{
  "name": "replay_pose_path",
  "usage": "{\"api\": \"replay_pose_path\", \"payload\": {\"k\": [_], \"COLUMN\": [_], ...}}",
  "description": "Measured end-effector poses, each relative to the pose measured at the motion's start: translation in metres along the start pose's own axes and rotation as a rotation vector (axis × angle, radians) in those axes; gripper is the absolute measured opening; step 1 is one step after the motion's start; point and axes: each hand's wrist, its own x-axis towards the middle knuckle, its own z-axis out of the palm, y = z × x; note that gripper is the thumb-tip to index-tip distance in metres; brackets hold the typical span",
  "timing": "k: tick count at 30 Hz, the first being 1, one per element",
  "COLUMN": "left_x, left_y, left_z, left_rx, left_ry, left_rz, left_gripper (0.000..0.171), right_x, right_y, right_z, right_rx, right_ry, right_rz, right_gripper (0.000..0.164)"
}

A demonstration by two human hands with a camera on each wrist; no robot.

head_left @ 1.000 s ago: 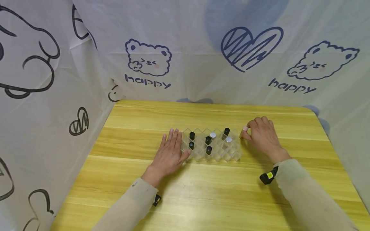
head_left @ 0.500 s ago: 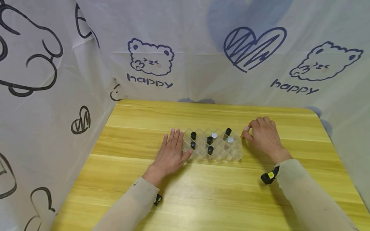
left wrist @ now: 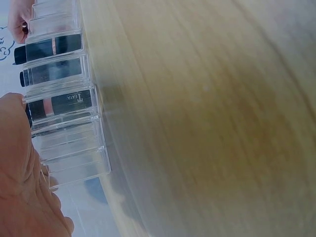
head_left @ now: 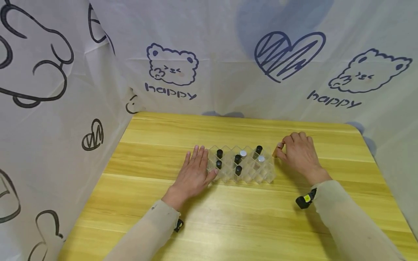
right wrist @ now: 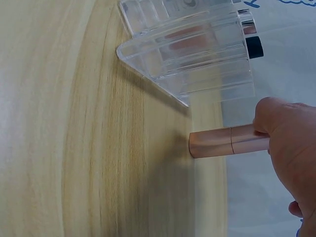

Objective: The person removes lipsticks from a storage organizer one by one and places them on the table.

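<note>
A clear lattice lipstick organizer [head_left: 249,176] stands on the wooden table, holding several black-topped tubes [head_left: 238,170] and two with pale silvery tops [head_left: 243,154]. Against its left end lies my left hand [head_left: 192,177], fingers stretched out along the side and thumb at the front corner. Just off the right end, my right hand [head_left: 300,154] pinches a rose-gold lipstick [right wrist: 212,143] by its upper part between thumb and fingers. The lipstick stands nearly upright beside the organizer, apart from it. Whether its base touches the table I cannot tell.
The yellow wood-grain table [head_left: 228,224] stretches around the organizer. White cloth with drawn bears and hearts [head_left: 289,54] hangs behind the table and along its left side. A black wrist camera [head_left: 305,199] sits on the right sleeve.
The view has shifted slightly, moving the scene a little rightward. Both hands keep their places by the organizer; the lipstick remains pinched, its top tilting or turning slightly.
</note>
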Motion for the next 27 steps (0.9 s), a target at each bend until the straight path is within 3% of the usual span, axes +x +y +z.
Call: {"api": "replay_pose_path", "payload": {"k": [17,22,27], "left_x": [0.003,0.005,0.006], "left_y": [-0.006,-0.012,-0.011], "left_z": [-0.006,-0.006,-0.004], "left_rx": [0.076,0.089,0.056], "left_ry": [-0.033,-0.019,-0.007], "left_rz": [0.006,-0.014,-0.011], "left_gripper": [0.084,0.080,0.079], "right_x": [-0.002,-0.003,-0.006], "right_y": [-0.008,-0.018,-0.033], "right_z": [-0.008,-0.014,-0.022], "right_rx": [0.046,0.079,0.092], "right_ry": [0.085,0.173,0.210], "right_rz": [-0.018,-0.062,-0.121], "right_gripper": [0.028,0.030,0.031]}}
